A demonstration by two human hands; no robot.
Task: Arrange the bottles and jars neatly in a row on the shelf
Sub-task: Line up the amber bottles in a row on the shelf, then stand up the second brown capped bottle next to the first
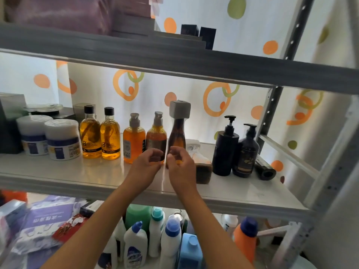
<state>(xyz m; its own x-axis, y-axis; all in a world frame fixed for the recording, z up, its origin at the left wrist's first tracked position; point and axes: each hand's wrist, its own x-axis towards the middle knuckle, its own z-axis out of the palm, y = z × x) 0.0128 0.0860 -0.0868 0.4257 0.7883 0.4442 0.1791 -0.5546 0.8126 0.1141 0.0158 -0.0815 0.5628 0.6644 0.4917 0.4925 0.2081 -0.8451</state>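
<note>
On the white middle shelf [58, 175] a row runs left to right: two white jars [64, 140], two amber black-capped bottles [109, 134], an orange pump bottle [134, 138], a second orange pump bottle [156, 136], and a brown bottle with a square grey cap [177, 131]. Two black pump bottles [225, 146] stand further right. My left hand [149, 162] curls round the base of the second orange pump bottle. My right hand [181, 166] curls round the base of the brown bottle and hides its foot.
A packet and a brown block [203, 171] lie just right of my right hand. At the shelf's right end lies a black tube [265, 171]. Boxes stand at the back left. The lower shelf holds several detergent bottles [171, 235]. A steel upright [330, 171] bounds the right.
</note>
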